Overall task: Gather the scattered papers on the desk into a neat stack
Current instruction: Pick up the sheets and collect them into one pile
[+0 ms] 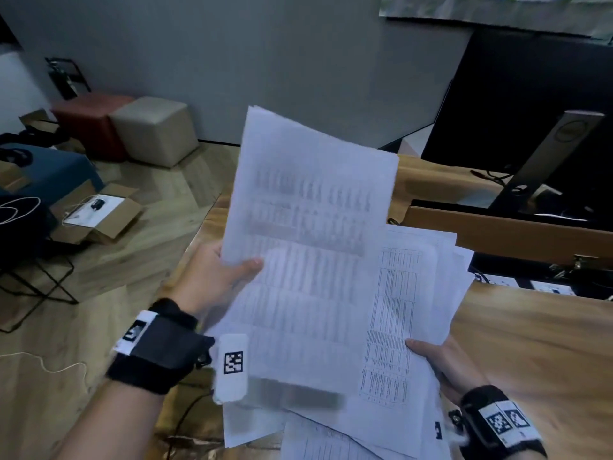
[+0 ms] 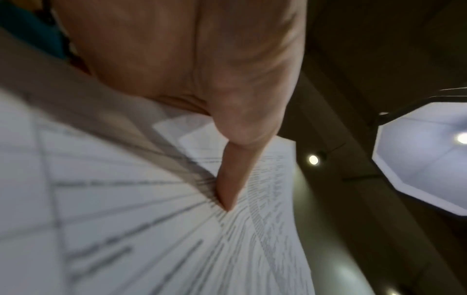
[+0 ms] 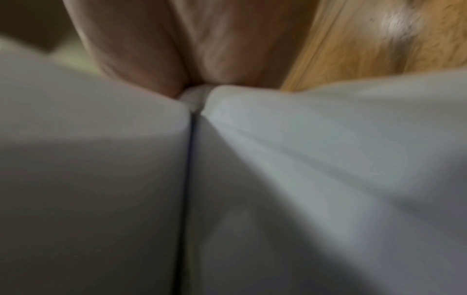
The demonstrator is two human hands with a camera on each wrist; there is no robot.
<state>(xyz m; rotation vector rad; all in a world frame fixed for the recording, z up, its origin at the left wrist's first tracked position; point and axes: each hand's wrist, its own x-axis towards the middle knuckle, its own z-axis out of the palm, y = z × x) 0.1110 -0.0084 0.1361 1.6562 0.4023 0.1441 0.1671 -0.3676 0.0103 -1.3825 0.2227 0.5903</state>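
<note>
Papers held above the desk

The left hand (image 1: 215, 277) pinches the papers (image 1: 308, 260) at nine o'clock; the right hand (image 1: 444, 363) grips them at four o'clock, over the desk (image 1: 537, 343).

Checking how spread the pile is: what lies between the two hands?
In the head view, only overlapping printed papers span from the left hand to the right hand.

Papers (image 1: 308, 247): white sheets printed with dense tables; fanned and uneven, edges misaligned; raised above the wooden desk (image 1: 537, 343); top sheet tilted up and leftward; more sheets splayed to the right and at the near edge.
</note>
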